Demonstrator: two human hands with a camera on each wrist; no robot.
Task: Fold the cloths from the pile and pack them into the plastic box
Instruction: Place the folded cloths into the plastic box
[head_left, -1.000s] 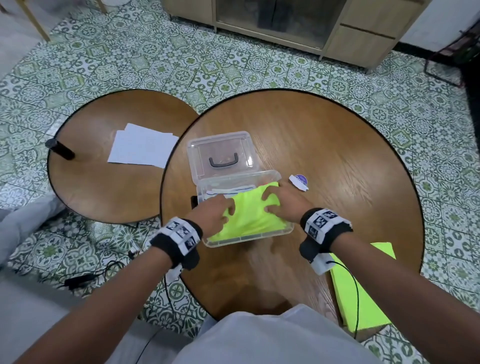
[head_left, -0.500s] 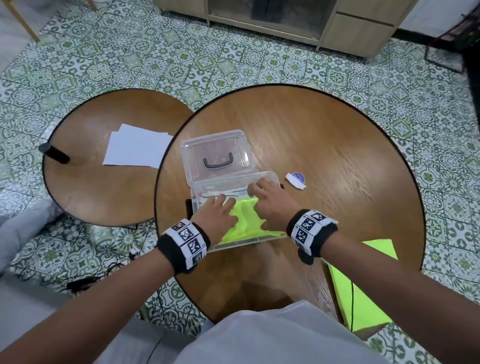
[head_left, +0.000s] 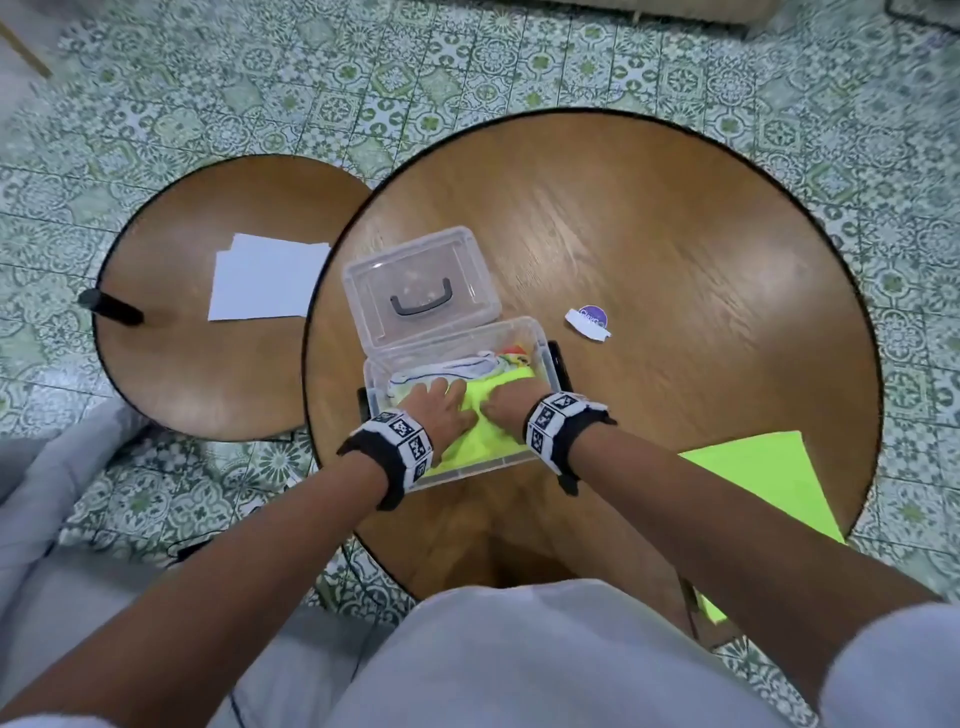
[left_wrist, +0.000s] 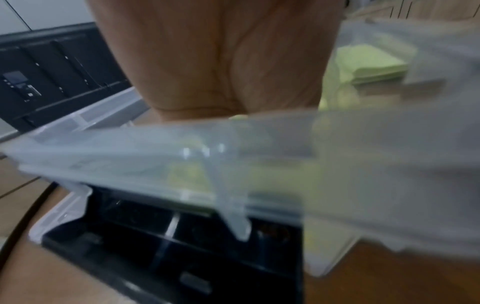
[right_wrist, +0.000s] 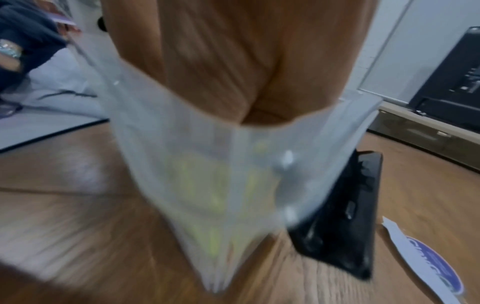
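A clear plastic box (head_left: 542, 347) stands on the large round table (head_left: 675, 249), and its lid (head_left: 421, 280) lies open behind it. A neon yellow cloth (head_left: 493, 434) fills the near part of the box. A white cloth (head_left: 457, 368) lies at the far side. My left hand (head_left: 439, 405) presses the yellow cloth with its fingers spread. My right hand (head_left: 506, 408) pushes into the cloth beside it, with the fingertips hidden in the fold. Both wrist views are blurred. They show my left hand (left_wrist: 228, 61) and right hand (right_wrist: 233, 61) behind the box wall (left_wrist: 182, 156) (right_wrist: 207, 164).
A second neon yellow cloth (head_left: 763, 478) lies at the table's near right edge. A purple and white sticker (head_left: 588, 322) sits to the right of the box. White papers (head_left: 265, 283) and a black object (head_left: 109, 306) lie on the smaller left table (head_left: 208, 384). Black latches (right_wrist: 345, 216) hang on the box sides.
Both hands have drawn together toward the near side of the box and pushed the yellow cloth down inside. The white cloth at the far side now shows. The head view has tilted down.
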